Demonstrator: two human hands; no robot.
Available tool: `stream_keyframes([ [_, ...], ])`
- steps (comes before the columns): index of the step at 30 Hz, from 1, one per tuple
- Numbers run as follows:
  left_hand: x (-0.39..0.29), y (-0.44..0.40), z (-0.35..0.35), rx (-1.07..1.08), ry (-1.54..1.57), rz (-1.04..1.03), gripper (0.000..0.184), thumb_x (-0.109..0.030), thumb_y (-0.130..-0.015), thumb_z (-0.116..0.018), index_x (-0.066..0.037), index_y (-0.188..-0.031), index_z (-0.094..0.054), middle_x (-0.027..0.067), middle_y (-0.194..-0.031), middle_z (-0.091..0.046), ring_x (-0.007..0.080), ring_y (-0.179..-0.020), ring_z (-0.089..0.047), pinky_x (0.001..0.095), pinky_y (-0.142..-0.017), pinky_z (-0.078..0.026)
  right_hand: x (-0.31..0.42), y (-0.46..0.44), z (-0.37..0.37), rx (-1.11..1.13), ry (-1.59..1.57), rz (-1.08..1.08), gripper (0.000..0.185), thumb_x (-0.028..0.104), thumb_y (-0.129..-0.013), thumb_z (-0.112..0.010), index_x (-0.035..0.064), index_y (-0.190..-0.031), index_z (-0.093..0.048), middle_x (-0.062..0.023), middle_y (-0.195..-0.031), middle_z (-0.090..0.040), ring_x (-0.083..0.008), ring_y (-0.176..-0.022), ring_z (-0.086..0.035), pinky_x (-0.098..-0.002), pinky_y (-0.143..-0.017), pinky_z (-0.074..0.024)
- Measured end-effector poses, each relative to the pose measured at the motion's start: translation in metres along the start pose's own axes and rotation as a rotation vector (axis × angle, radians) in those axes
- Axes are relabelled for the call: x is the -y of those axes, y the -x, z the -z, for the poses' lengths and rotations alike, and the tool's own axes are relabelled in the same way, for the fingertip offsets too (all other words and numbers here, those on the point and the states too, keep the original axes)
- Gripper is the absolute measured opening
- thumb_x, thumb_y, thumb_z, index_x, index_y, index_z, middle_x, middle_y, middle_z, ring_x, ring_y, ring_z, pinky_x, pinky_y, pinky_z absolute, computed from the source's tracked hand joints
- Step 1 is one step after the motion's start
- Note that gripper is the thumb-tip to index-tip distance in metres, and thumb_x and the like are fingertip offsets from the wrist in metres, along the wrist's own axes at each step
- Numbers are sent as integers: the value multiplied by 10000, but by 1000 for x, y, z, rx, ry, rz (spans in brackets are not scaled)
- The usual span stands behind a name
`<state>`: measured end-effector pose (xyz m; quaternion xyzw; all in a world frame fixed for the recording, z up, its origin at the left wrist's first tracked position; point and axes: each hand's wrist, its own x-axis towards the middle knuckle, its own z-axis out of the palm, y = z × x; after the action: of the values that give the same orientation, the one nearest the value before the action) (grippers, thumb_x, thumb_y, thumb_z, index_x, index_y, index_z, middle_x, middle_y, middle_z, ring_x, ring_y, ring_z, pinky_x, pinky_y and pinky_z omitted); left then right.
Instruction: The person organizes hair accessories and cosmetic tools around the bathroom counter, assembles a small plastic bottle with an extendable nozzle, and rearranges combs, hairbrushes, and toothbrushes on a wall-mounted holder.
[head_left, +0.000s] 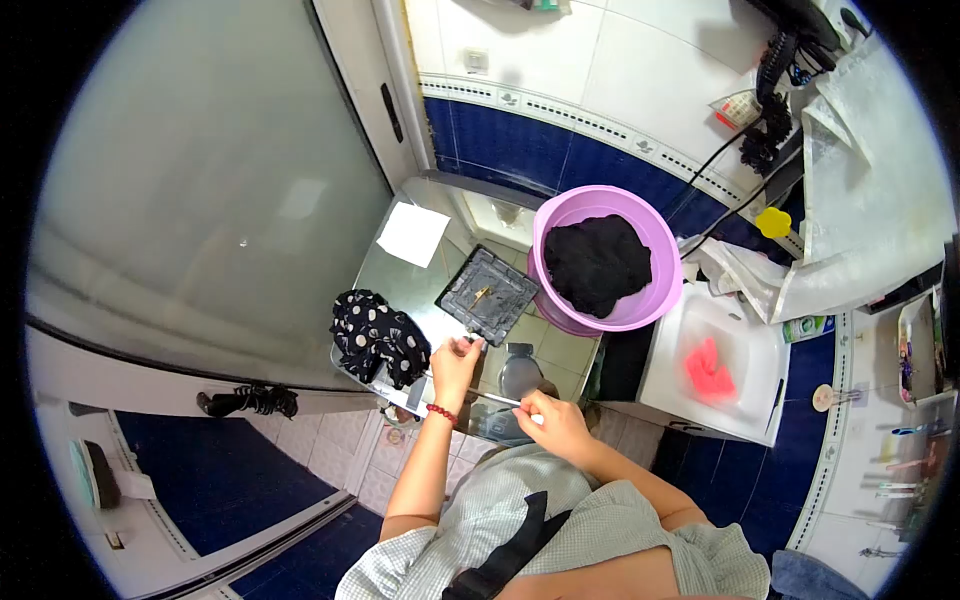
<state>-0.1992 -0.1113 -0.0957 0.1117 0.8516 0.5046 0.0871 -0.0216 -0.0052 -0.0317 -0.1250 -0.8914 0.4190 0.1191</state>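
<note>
My left hand [457,366] is closed in a pinch near the front corner of a dark square tray [488,328]; what its fingertips hold is too small to make out. Inside that tray lies a small gold-coloured piece [482,293]. Lower and to the right, my right hand [553,422] is closed around a small white object [538,419], whose kind I cannot tell. Both hands are over the front edge of a shiny reflective surface [405,279]. A black cloth with white dots [378,338] is bunched up left of my left hand.
A purple basin [664,285] with black cloth [598,265] stands at the right of the surface. Further right is a white sink [700,318] holding a pink cloth [709,370]. A white paper sheet [413,234] lies behind the dotted cloth. A frosted door [210,200] borders the left.
</note>
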Motion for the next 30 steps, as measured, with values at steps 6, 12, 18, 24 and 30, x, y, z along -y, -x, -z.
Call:
stream_keyframes([
  [6, 20, -17, -6, -65, 52, -32, 202, -120, -763, -722, 4, -828, -577, 102, -675, -631, 171, -597, -623, 289, -575, -493, -2, -4, 8, -17, -28, 28, 170, 224, -816, -649, 88, -844, -551, -76, -728, -662, -267, -585, -641, -363, -513, -497],
  [12, -6, -27, 9, -105, -11, -223, 99, -53, -807, -656, 10, -803, -580, 122, -713, -628, 212, -619, -624, 303, -593, -493, -1, -15, 4, 39, -30, 73, 152, 204, -815, -642, 89, -838, -546, -70, -730, -655, -262, -584, -633, -360, -502, -487],
  [18, -27, -67, 33, -106, -109, -360, 78, -58, -809, -642, 3, -822, -595, 144, -746, -620, 259, -640, -623, 338, -591, -490, 2, -36, 3, 30, -29, 172, 148, 199, -816, -636, 91, -837, -536, -63, -717, -637, -262, -578, -620, -364, -495, -477],
  [24, -33, -139, 29, -115, -135, -441, 103, -71, -790, -681, 10, -783, -618, 123, -711, -648, 204, -624, -641, 296, -593, -504, 2, -48, 6, 69, -10, 118, 147, 201, -820, -630, 95, -841, -530, -51, -756, -632, -264, -589, -612, -371, -502, -476],
  [30, -44, -190, 3, -62, -108, -483, 109, -69, -785, -691, 15, -807, -625, 109, -721, -661, 169, -638, -649, 273, -606, -510, -4, -50, 9, 68, 42, 54, 148, 205, -826, -622, 91, -843, -530, -53, -759, -634, -267, -586, -611, -369, -509, -481],
])
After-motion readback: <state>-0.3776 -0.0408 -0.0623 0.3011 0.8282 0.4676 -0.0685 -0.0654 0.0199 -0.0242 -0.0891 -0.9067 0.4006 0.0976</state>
